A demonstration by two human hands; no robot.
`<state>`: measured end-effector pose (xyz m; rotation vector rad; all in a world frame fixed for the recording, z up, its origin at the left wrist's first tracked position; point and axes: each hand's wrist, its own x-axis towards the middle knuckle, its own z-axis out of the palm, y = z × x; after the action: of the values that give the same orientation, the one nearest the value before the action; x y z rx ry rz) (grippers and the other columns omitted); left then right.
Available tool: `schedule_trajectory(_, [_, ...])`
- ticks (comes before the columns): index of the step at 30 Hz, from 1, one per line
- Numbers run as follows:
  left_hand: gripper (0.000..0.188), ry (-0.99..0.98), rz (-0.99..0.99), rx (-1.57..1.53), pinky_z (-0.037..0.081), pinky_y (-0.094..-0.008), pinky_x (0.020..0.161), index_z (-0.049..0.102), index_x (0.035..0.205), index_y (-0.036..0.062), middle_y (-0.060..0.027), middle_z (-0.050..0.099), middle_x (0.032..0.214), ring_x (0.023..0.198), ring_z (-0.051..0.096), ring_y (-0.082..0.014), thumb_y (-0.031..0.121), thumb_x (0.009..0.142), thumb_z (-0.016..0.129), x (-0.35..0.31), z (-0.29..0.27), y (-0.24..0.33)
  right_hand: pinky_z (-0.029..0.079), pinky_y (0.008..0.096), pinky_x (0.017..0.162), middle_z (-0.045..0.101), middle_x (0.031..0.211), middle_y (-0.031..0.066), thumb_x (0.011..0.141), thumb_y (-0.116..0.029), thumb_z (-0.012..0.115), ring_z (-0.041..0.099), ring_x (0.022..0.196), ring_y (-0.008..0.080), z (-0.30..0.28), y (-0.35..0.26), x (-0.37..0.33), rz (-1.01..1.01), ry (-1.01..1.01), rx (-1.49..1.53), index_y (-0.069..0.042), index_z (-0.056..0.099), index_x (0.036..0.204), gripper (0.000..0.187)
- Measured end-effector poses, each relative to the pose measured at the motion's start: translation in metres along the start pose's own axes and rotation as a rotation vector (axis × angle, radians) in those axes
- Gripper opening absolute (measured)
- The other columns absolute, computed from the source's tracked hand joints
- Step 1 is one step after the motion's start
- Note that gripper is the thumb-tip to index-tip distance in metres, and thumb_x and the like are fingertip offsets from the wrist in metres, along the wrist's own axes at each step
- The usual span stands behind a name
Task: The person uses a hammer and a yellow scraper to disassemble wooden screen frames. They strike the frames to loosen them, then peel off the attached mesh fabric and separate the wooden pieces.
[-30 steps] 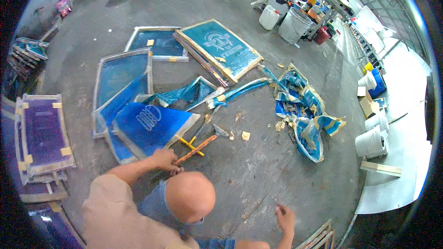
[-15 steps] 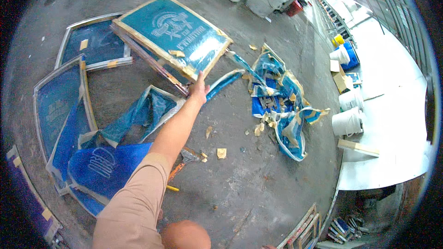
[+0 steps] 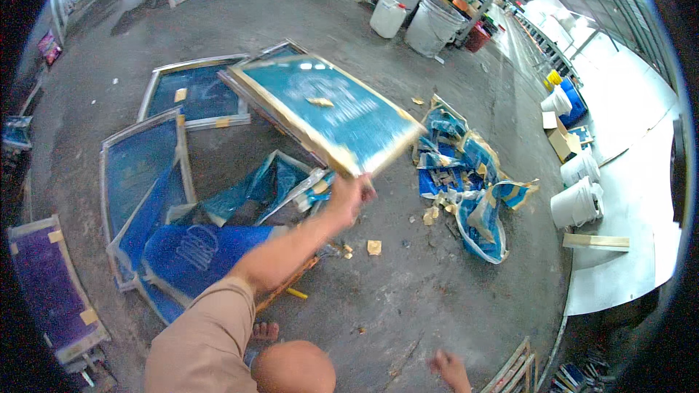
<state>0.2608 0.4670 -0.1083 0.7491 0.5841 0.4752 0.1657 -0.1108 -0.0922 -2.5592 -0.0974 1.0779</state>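
Note:
My left hand (image 3: 349, 200), reaching out from a tan sleeve, is closed on the near corner of a screen-printing frame (image 3: 328, 98). Its wooden rim holds teal mesh with a pale printed design, and the frame is tilted and blurred. A torn scrap (image 3: 320, 102) lies on the mesh. Beneath its left side, other frame edges show. My right hand (image 3: 449, 370) hangs low at the bottom edge, fingers loosely apart and holding nothing I can see. Below my left forearm lie crumpled teal mesh (image 3: 255, 185) and a blue mesh sheet (image 3: 196, 255).
Two more mesh frames (image 3: 193, 91) (image 3: 142, 175) lie on the left, with a purple one (image 3: 58, 291) nearer. Torn mesh strips (image 3: 466, 167) heap on the concrete floor to the right. White buckets (image 3: 575, 204) line a pale sheet there. A bin (image 3: 433, 25) stands behind.
The teal frame has swung to the right and turned, with my left hand on its corner. Another frame edge now shows behind it. My right hand has come into view at the bottom.

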Motion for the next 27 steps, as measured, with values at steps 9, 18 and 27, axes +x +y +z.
schedule_trajectory(9, [0.042, -1.469, -0.562, 0.678, 0.053, -0.0351, 0.062, 0.069, 0.109, 0.0052, -0.0056, 0.070, 0.082, 0.067, 0.067, -0.0167, 0.044, 0.095, 0.066, -0.330, -0.085, -0.180, 0.040, 0.0554, 0.108, 0.046, 0.149, 0.0186, 0.094, -0.067, 0.052, 0.048, 0.132, 0.0409, 0.089, -0.062, 0.095, -0.129, 0.117, 1.472, -0.008, 0.031, 0.154, 0.087])
schedule_trajectory(18, [0.024, -0.592, 0.107, 1.465, 0.053, -0.0397, 0.079, 0.072, 0.105, 0.0067, -0.0154, 0.071, 0.101, 0.094, 0.069, -0.0305, 0.025, 0.093, 0.064, -0.227, -0.146, -0.111, 0.049, 0.0456, 0.095, 0.064, 0.121, 0.0126, 0.093, -0.055, 0.062, 0.062, 0.104, 0.0287, 0.119, 0.168, -0.054, 0.439, 0.609, 1.358, 0.004, 0.056, 0.131, 0.070])
schedule_trajectory(27, [0.025, -0.578, 0.447, 1.345, 0.050, -0.0461, 0.080, 0.069, 0.112, 0.0051, -0.0169, 0.067, 0.098, 0.091, 0.065, -0.0372, 0.021, 0.095, 0.061, -0.142, -0.133, -0.154, 0.043, 0.0474, 0.103, 0.056, 0.135, 0.0167, 0.094, -0.063, 0.054, 0.056, 0.119, 0.0327, 0.149, 0.248, -0.029, 0.407, 0.811, 0.814, 0.004, 0.046, 0.142, 0.083])
